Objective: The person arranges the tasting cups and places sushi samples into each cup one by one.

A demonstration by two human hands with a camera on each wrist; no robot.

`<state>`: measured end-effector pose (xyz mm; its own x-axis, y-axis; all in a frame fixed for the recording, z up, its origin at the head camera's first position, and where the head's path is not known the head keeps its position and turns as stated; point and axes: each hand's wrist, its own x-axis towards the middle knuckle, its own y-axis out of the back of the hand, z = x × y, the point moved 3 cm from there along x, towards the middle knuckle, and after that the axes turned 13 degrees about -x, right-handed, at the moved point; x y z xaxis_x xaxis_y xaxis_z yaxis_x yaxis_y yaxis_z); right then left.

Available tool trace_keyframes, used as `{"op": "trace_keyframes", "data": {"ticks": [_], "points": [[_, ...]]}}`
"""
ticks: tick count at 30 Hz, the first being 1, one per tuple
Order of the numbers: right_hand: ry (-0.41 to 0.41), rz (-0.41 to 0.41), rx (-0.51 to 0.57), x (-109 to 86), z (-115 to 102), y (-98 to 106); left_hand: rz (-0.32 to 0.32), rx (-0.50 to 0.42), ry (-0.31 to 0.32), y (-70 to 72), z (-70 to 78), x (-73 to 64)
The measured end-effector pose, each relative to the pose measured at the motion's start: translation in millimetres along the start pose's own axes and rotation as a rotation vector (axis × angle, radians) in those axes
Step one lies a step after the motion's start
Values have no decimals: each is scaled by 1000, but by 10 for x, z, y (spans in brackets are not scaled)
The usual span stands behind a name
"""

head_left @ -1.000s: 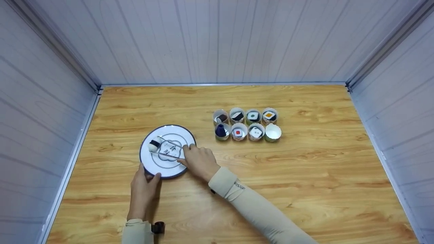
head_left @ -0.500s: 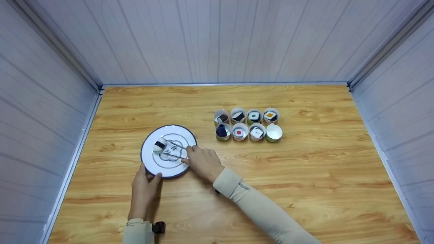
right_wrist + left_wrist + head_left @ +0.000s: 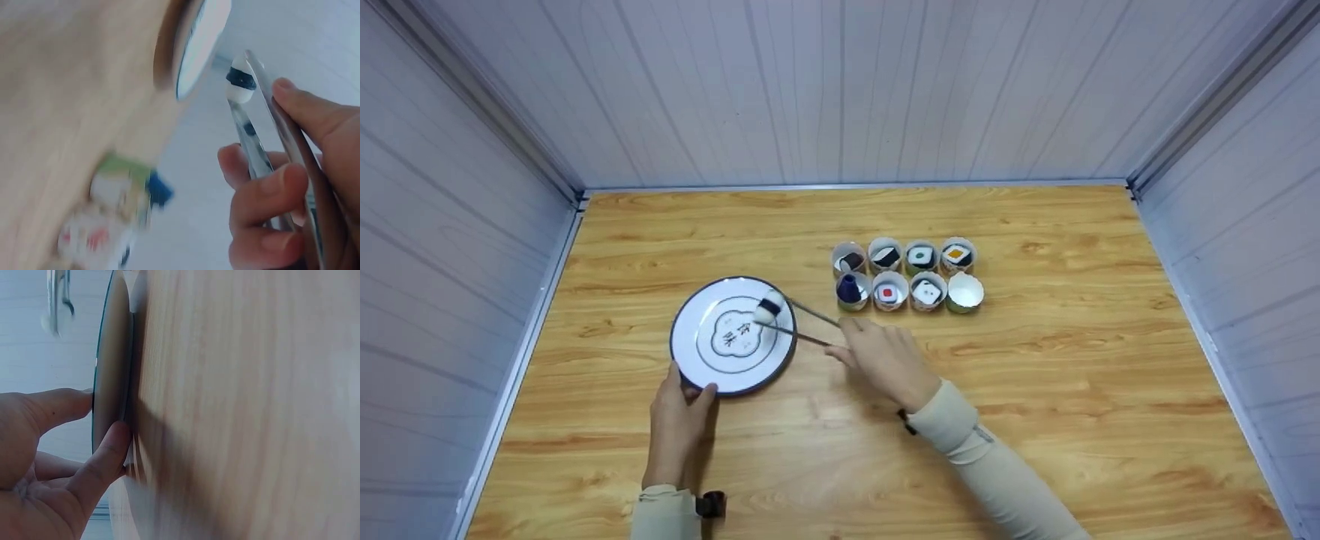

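My right hand [image 3: 885,358] grips metal tongs [image 3: 289,135], thumb on one arm and fingers curled against the other. Between the tong tips sits a small white piece with a black band [image 3: 242,79], like a toy sushi. In the head view this piece overlaps the right part of a white plate [image 3: 690,341] with a dark blue rim and printed characters in its centre. The right wrist view has it raised off the plate. At the plate's near left edge my left hand [image 3: 679,412] pinches the rim; its thumb and fingers [image 3: 107,450] show there in the left wrist view.
Two rows of small paper cups stand right of the plate. Most hold toy sushi pieces, such as one with a red centre [image 3: 888,293] and a dark cone [image 3: 849,289]. The front right cup [image 3: 964,294] shows a bare white inside. Pale panels [image 3: 840,90] wall the wooden table [image 3: 1072,337].
My right hand has moved right with the tongs, carrying the banded white piece from the plate's left side to over its right edge. The left hand and plate stay put.
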<state>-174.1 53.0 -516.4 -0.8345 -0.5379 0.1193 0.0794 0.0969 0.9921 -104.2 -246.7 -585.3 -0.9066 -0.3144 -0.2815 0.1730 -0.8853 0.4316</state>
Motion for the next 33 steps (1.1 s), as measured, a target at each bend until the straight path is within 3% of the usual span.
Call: {"op": "trace_keyframes", "data": {"ticks": [9, 13, 18, 22, 33], "points": [[-33, 163, -9, -445, 616, 272, -2, -5, 7, 0, 7, -15], [-93, 138, -5, -671, 878, 369, -8, -6, -2, -21, 6, -2], [-238, 51, -9, -950, 1201, 441, -13, -3, 17, -11, 1, -3], [-326, 58, -37, -1145, 1446, 462, -15, -8, 34, 0, 0, -13], [-338, 130, -141, -1383, 1831, 280, -14, -12, 14, 6, -8, -13]]}}
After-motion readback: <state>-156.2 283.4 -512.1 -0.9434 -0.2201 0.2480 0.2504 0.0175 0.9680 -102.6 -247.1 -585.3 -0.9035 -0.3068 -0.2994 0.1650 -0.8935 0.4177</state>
